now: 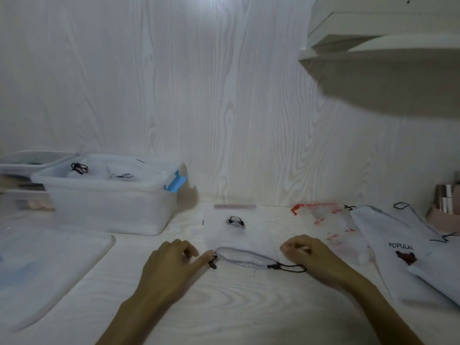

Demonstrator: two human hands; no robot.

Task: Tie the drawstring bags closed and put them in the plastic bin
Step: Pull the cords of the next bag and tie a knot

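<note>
A white drawstring bag (245, 241) lies flat mid-table, its grey-hemmed mouth towards me. A black cord sticks out at each end of the hem. My left hand (171, 262) has its fingers curled and its thumb tip on the left cord knot (213, 262), pinching it. My right hand (307, 253) sits with curled fingers at the bag's right edge, above the free right cord loop (290, 268); whether it grips fabric is unclear. The translucent plastic bin (109, 202) with a blue latch stands at the back left and holds tied white bags (82, 169).
The bin's lid (49, 257) lies flat at the near left. A clear bag with red print (328, 220) and white "POPULAR" bags (398, 247) lie to the right. A pink box (445, 217) stands far right, a second bin (32, 160) far left, and a shelf (373, 53) overhead.
</note>
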